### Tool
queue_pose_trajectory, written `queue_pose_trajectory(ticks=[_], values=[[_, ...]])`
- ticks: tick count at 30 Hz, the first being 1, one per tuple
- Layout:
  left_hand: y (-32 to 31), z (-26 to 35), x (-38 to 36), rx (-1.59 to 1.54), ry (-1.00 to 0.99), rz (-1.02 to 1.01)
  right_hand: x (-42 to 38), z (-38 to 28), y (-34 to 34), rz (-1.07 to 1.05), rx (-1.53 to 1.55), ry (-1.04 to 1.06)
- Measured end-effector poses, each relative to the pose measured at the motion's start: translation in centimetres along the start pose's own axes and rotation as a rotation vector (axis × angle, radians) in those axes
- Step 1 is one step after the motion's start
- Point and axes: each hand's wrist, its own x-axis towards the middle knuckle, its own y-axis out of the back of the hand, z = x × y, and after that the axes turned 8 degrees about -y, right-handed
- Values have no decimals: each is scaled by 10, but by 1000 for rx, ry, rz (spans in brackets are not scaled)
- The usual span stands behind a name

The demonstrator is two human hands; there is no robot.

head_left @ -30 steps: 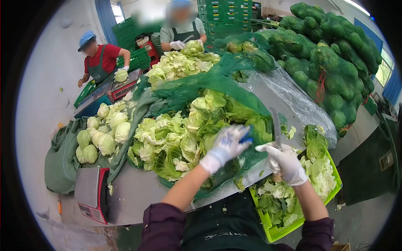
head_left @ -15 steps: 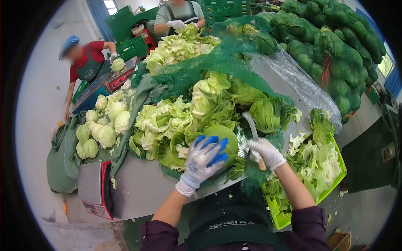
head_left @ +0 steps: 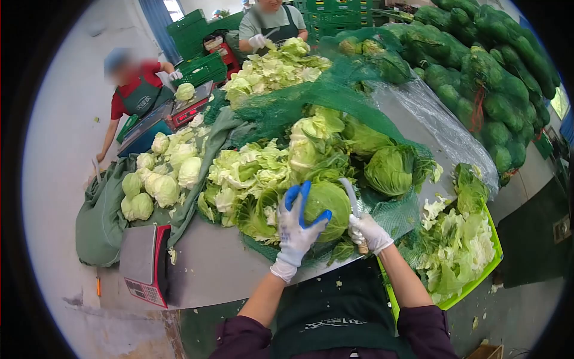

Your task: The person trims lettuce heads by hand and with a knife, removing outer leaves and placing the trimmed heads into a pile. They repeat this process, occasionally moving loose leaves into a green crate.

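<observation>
A round green cabbage sits in front of me on the green netting. My left hand, in a white glove with blue fingers, grips its left side with the thumb and fingers spread over it. A knife with a curved metal blade and wooden handle is in my right hand, also white-gloved. Its blade stands upright along the cabbage's right side. Left of the cabbage lies a pile of loose cabbage leaves. Another leafy cabbage rests behind the knife to the right.
Trimmed cabbages lie on green cloth at left, near a red scale. A lime-green crate of leaves stands at right. Netted cabbage sacks are stacked behind. Two co-workers stand across the table.
My left hand has shifted from the cabbage's front to its left side, thumb now spread across it. The knife has come in against the cabbage's right side. The whole view has shifted slightly.
</observation>
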Motion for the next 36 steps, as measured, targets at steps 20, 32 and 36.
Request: queue_pose_trajectory(ticks=[20,32,36], values=[[45,-58,-25,-214,115,-129,16,-45,-139,363,-1144,555],[12,-90,-14,-1052,566,-136,-31,-16,-60,589,-1262,452],[4,-64,-6,-434,296,-200,-15,-16,-72,637,-1258,629]])
